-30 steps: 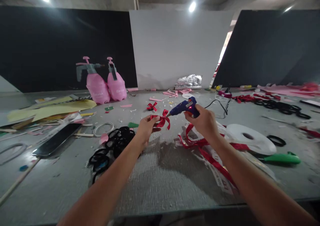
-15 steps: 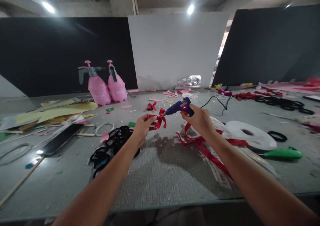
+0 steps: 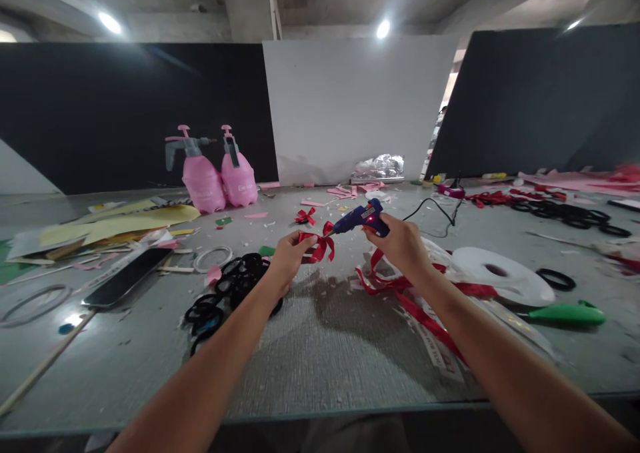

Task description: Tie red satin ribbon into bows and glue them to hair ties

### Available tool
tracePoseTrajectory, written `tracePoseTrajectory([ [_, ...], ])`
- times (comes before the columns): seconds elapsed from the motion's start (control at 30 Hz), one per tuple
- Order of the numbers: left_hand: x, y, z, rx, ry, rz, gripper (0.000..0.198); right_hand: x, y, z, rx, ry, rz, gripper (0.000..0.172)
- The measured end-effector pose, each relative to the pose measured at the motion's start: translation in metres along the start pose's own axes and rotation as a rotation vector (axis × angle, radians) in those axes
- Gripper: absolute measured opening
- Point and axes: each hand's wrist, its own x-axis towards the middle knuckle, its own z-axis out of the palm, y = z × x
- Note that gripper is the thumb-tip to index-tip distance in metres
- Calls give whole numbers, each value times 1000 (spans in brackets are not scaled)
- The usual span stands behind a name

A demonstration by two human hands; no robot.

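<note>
My left hand [image 3: 290, 259] pinches a red ribbon bow [image 3: 325, 245] above the middle of the table. In my right hand [image 3: 400, 239] is a blue glue gun [image 3: 357, 218] with a small red light glowing on its side. The gun's nozzle points left and down at the bow's centre; whether it touches the ribbon I cannot tell. Just behind, another red bow [image 3: 305, 216] lies on the table. Loose red ribbon [image 3: 425, 316] trails beneath my right forearm, near a white roll [image 3: 503, 274]. Black hair ties [image 3: 245, 276] are heaped beside my left forearm.
Two pink spray bottles [image 3: 240, 179] stand at the back left. A phone [image 3: 127, 278] lies at left near yellow paper sheets [image 3: 120, 221]. On the right are a green-handled tool [image 3: 567, 314] and more black bands [image 3: 570, 216]. A black cord [image 3: 440, 203] curves behind my right hand.
The glue gun's nozzle and the bow have stayed close together, and the bow has turned slightly in my left fingers. The whole view has shifted a little. Both hands keep their hold.
</note>
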Motion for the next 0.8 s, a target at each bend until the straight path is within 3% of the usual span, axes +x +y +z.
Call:
tracePoseTrajectory([
  [0.23, -1, 1, -1, 3, 22, 15, 28, 0, 0, 0, -1, 5, 2, 20],
  [0.6, 2, -7, -4, -20, -10, 26, 31, -1, 4, 1, 61, 6, 83, 31],
  [0.7, 2, -9, -6, -1, 8, 32, 30, 6, 14, -6, 156, 13, 174, 38],
  [0.8, 2, -9, -7, 21, 43, 19, 30, 26, 33, -29, 156, 54, 237, 40],
])
